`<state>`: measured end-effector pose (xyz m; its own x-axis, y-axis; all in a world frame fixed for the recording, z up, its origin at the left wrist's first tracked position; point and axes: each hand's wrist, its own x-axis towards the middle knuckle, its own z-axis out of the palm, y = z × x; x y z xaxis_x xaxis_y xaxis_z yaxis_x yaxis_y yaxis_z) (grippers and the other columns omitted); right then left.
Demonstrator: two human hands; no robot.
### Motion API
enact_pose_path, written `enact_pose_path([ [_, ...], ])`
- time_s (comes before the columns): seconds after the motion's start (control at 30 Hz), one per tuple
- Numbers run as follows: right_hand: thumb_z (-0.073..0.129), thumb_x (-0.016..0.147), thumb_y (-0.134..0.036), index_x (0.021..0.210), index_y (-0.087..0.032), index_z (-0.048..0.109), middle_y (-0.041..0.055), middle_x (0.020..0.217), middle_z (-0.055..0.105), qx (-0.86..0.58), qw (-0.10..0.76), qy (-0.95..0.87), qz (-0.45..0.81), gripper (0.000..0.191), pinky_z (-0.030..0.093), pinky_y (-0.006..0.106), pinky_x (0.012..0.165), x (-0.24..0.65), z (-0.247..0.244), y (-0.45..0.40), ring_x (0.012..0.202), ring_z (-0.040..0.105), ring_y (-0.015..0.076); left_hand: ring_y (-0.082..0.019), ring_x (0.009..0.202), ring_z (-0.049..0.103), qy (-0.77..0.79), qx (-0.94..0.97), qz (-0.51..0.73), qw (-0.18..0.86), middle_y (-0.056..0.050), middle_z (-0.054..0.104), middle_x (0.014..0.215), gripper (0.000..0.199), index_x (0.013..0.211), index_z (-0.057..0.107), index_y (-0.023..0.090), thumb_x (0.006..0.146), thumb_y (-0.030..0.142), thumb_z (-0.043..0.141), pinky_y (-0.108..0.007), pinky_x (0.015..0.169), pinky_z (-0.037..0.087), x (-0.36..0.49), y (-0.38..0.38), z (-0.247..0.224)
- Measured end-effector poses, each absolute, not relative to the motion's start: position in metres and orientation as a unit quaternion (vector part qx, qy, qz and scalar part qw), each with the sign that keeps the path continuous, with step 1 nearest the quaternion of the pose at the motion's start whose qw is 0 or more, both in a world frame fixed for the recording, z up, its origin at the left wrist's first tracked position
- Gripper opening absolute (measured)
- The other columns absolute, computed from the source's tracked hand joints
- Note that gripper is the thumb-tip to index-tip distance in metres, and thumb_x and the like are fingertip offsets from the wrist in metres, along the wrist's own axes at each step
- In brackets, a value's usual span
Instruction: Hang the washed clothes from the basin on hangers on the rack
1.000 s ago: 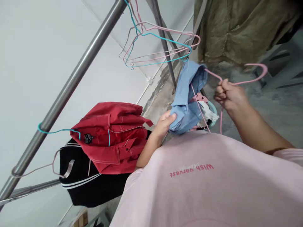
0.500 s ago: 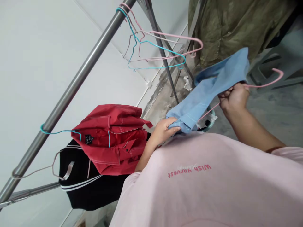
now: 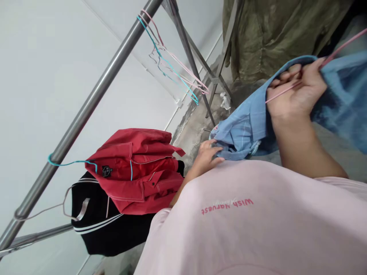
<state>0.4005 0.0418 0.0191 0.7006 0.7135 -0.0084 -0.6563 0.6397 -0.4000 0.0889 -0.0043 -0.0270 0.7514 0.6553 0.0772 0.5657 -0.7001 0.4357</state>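
A light blue shirt with thin pale lines stretches between my two hands. My left hand is closed on its near left end, fingers and thumb at the cloth edge. A pink wire hanger runs through the grip of my right hand, whose fingers are curled round it. The shirt's cloth lies around that hand and drapes off to the right. Part of the hanger is hidden by the cloth, and its hook end is out of the frame.
A metal clothes rail slants across the left. From it hang empty wire hangers, a red jacket and a black garment with white stripes. A dark olive garment hangs at the back. Crumpled white paper lies on the floor.
My right hand has moved up and right with the hanger, and the shirt has opened out around it. My left hand's fingers have spread slightly. The empty hangers on the rail have swung round.
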Motion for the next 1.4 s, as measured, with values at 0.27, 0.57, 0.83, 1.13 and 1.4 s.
enact_pose_path([
  [0.27, 0.070, 0.087, -0.036, 0.062, -0.018, 0.036, -0.0033, 0.062, 0.046, -0.072, 0.832, -0.056, 0.546, 0.046, 0.039, 0.027, 0.058, 0.333, 0.035, 0.014, 0.058, 0.047, 0.0109, -0.025, 0.109, 0.055, 0.419, 0.851, 0.307, 0.072, -0.011, 0.062, 0.112, 0.048, 0.117, 0.057, 0.019, 0.083, 0.051, 0.071, -0.040, 0.095, 0.046, 0.083, -0.011, -0.011],
  [0.57, 0.077, 0.079, -0.042, 0.059, -0.021, 0.038, -0.0002, 0.054, 0.027, -0.131, 0.794, -0.220, 0.551, 0.048, 0.026, 0.033, 0.054, 0.329, 0.050, -0.009, 0.055, 0.021, 0.0141, -0.017, 0.086, 0.054, 0.568, 0.712, 0.362, 0.200, -0.005, 0.056, 0.095, 0.028, 0.096, 0.053, 0.018, 0.083, 0.038, 0.066, -0.029, 0.078, 0.046, 0.076, -0.002, -0.046],
  [0.83, 0.082, 0.067, -0.054, 0.060, -0.017, 0.025, -0.0035, 0.053, 0.018, -0.165, 0.781, -0.269, 0.540, 0.068, 0.015, 0.027, 0.051, 0.324, 0.056, -0.017, 0.049, 0.018, 0.0091, -0.012, 0.067, 0.049, 0.516, 0.613, 0.530, 0.278, 0.003, 0.048, 0.073, 0.031, 0.084, 0.051, 0.020, 0.089, 0.051, 0.054, -0.022, 0.066, 0.042, 0.040, -0.001, -0.003],
  [1.13, 0.074, 0.079, -0.047, 0.065, -0.019, 0.037, -0.0041, 0.056, 0.030, -0.134, 0.766, -0.259, 0.573, 0.049, 0.022, 0.025, 0.053, 0.313, 0.048, -0.013, 0.051, 0.026, 0.0083, -0.027, 0.119, 0.053, 0.592, 0.765, 0.239, 0.077, -0.016, 0.060, 0.123, 0.041, 0.122, 0.060, 0.014, 0.096, 0.044, 0.048, -0.044, 0.106, 0.039, 0.025, -0.019, 0.034],
  [1.4, 0.077, 0.076, -0.042, 0.067, -0.019, 0.039, -0.0036, 0.059, 0.038, -0.111, 0.650, -0.276, 0.700, 0.046, 0.030, 0.024, 0.055, 0.283, 0.037, -0.007, 0.055, 0.034, 0.0093, -0.022, 0.092, 0.066, 0.392, 0.832, 0.051, 0.388, -0.006, 0.071, 0.093, 0.042, 0.102, 0.069, 0.019, 0.092, 0.055, 0.052, -0.035, 0.085, 0.052, 0.050, -0.023, 0.030],
])
